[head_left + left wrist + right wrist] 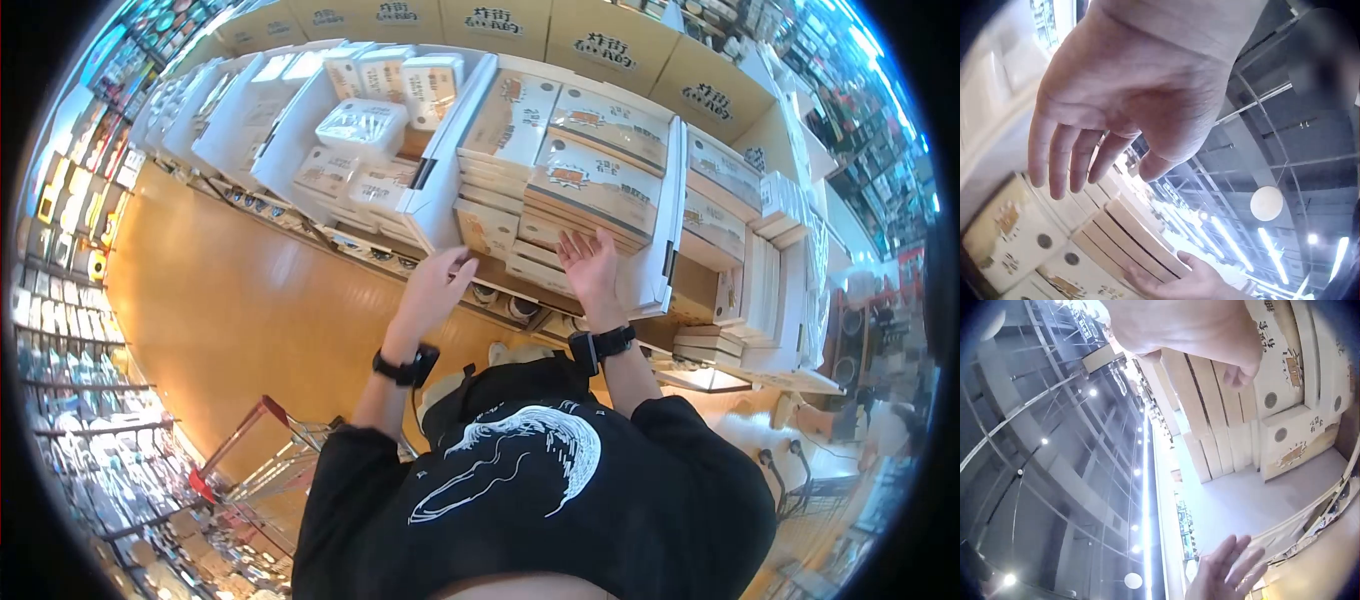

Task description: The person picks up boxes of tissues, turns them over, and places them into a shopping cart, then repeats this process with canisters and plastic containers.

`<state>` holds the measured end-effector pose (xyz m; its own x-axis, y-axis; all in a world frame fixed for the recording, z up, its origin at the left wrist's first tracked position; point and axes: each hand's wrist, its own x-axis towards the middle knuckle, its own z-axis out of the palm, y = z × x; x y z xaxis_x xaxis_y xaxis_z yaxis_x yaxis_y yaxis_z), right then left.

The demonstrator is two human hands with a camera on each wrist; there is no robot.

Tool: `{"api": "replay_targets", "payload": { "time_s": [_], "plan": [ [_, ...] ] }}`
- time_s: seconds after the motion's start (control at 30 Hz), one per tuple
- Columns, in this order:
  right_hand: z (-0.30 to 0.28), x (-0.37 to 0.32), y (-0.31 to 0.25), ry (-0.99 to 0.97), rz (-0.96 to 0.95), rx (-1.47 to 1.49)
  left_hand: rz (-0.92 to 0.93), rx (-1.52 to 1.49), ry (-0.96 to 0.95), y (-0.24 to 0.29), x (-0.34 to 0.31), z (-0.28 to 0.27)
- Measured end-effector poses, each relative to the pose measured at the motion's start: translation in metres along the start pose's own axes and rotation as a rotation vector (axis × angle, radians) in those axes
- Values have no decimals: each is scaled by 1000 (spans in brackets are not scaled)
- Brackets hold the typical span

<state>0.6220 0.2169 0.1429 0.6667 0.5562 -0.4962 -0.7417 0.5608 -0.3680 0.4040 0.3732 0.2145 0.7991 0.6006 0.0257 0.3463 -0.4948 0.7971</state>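
The left hand (436,288) hangs beside a white divider's front corner (420,215), its fingers loosely bent and nothing held. The right hand (592,268), palm up with fingers parted, is at the front of a stack of flat printed boxes (590,185); whether it touches them I cannot tell. In the left wrist view, the left hand (1129,87) spans the top, while the right hand (1182,281) is below by the brown box edges (1122,244). In the right wrist view, the right hand (1191,331) partly covers the stacked boxes (1204,394), and the left hand (1225,575) shows low down.
Clear-wrapped packs (362,125) fill the compartment on the left, and more boxes (715,225) stand in the one on the right. Printed cardboard panels (605,50) line the back. A red-handled cart (250,440) is at the lower left on the wooden floor (230,270).
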Motion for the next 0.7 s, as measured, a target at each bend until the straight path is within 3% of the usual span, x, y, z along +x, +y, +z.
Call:
{"api": "replay_targets", "payload": {
  "time_s": [0.13,0.2,0.23,0.3,0.43,0.5,0.63,0.7],
  "plan": [
    [-6,3,-10,148,-53,86,171,-78,-62,-24,97,64],
    [-12,5,-10,219,-83,141,-225,-408,-309,-22,133,87],
    [-13,7,-9,185,-85,128,-214,-395,-337,-19,144,95],
    [-15,10,-7,168,-100,134,-394,-394,-274,-17,153,111],
    [-12,11,-8,189,-74,220,-362,-470,-303,7,157,108],
    [-8,10,-8,178,-45,238,-526,-675,-331,16,158,103],
    [-1,10,-6,177,-79,191,-614,-701,-368,-4,169,104],
    [-7,16,-4,140,-107,143,-645,-878,-271,-5,166,104]
  ]
}}
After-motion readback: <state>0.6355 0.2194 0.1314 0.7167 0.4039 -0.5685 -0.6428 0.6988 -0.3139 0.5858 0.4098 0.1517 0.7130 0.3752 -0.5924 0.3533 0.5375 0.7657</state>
